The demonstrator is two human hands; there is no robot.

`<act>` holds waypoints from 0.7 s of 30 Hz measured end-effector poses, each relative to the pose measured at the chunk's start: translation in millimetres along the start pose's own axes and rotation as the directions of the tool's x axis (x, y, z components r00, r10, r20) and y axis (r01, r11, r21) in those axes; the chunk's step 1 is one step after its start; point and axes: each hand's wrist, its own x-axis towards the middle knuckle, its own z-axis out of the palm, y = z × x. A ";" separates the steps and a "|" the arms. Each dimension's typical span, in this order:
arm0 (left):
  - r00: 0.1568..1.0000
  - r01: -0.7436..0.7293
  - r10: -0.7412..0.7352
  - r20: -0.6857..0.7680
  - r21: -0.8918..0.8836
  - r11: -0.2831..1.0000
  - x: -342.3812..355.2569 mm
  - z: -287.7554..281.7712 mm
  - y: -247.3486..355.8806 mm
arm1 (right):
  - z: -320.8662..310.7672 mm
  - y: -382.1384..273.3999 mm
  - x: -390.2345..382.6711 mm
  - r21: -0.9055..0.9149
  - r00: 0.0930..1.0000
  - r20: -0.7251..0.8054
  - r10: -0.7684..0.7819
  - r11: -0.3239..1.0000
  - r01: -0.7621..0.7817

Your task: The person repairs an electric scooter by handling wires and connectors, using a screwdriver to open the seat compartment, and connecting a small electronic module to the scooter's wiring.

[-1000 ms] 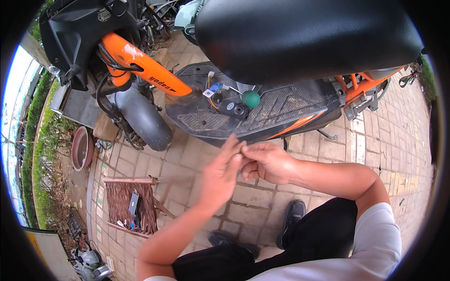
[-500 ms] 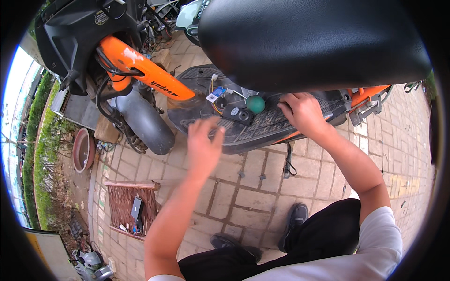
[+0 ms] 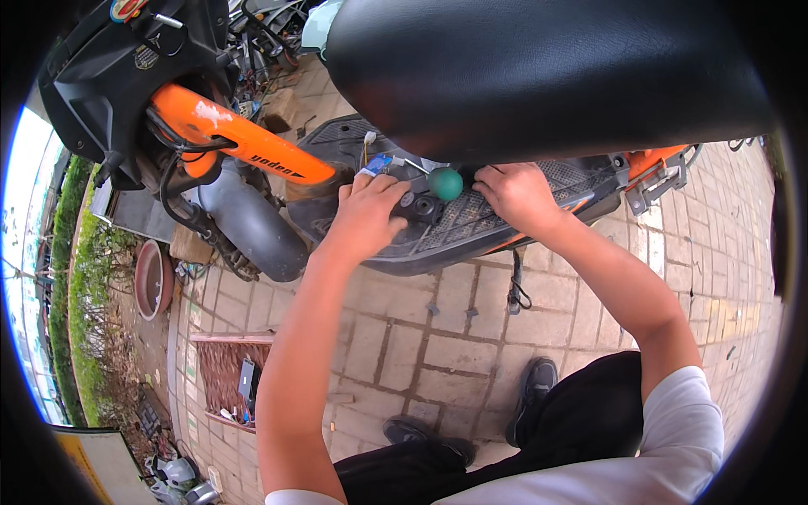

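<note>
On the scooter's dark footboard (image 3: pixel 471 236) lies a screwdriver with a round green handle (image 3: pixel 444 183), its shaft pointing away to the left. Just in front of it sits a small black device (image 3: pixel 427 208) with a round part on top. My left hand (image 3: pixel 364 220) is at the device's left end, thumb apart from the fingers; it grips nothing that I can see. A blue-and-white piece (image 3: pixel 376 165) shows beyond its fingertips. To the right of the green handle, my right hand (image 3: pixel 518 200) has its fingers curled together low over the footboard. Whatever they hold is hidden.
The black seat (image 3: pixel 539 76) overhangs the far side of the footboard. An orange frame tube (image 3: pixel 261 151) and the front wheel's mudguard (image 3: pixel 252 219) stand at left. On the paving is a brown woven-topped stool (image 3: pixel 220 370) with small parts on it. A reddish basin (image 3: pixel 153 280) lies further left.
My left hand has come down to the black device's left end. My right hand has shifted slightly left, closer to the green handle. The whole view has shifted a little.
</note>
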 end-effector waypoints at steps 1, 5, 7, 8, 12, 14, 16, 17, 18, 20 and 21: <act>1.000 -0.021 0.021 -0.014 0.008 1.000 0.4 -1.8 -0.2 | 0.7 -0.7 0.2 0.002 1.000 0.002 -0.006 1.000 0.006; 0.999 0.040 -0.041 -0.005 -0.099 0.994 -10.2 -21.6 -2.9 | -4.7 -5.5 1.4 0.015 0.999 -0.032 0.008 1.000 -0.008; 0.980 0.193 -0.196 0.019 -0.306 0.932 -21.9 -35.9 -4.3 | -8.5 -10.9 3.1 0.026 0.999 -0.041 0.006 1.000 -0.005; 0.976 0.207 -0.216 0.038 -0.490 0.847 -26.0 -43.6 -5.8 | -9.2 -14.7 4.2 0.035 0.998 -0.066 -0.023 0.999 0.025; 0.960 0.123 -0.281 0.000 -0.899 0.420 -49.6 -68.9 -6.3 | 0.7 -30.8 11.2 0.030 0.991 -0.045 -0.127 0.991 0.129; 0.948 0.009 -0.310 -0.067 -0.971 0.238 -65.3 -79.9 -6.5 | 9.0 -35.4 14.3 0.026 0.988 0.003 -0.155 0.988 0.155; 0.930 0.000 -0.368 -0.012 -0.999 0.033 -88.7 -89.1 -5.3 | 16.2 -38.3 16.3 0.021 0.987 0.044 -0.153 0.988 0.152; 0.918 -0.020 -0.396 0.000 -0.999 -0.048 -97.5 -88.4 -3.5 | 18.5 -38.0 17.8 0.023 0.984 0.063 -0.166 0.986 0.165; 0.902 -0.040 -0.432 0.020 -0.991 -0.130 -106.5 -87.0 -1.8 | 20.1 -37.9 19.4 0.023 0.982 0.060 -0.178 0.984 0.176; 0.900 -0.084 -0.435 0.020 -0.972 -0.219 -122.6 -81.9 1.5 | 22.6 -39.5 20.8 -0.004 0.981 0.076 -0.180 0.983 0.181; 0.901 -0.104 -0.434 0.022 -0.959 -0.265 -129.8 -79.7 2.9 | 21.4 -39.1 20.6 0.021 0.979 0.072 -0.192 0.981 0.190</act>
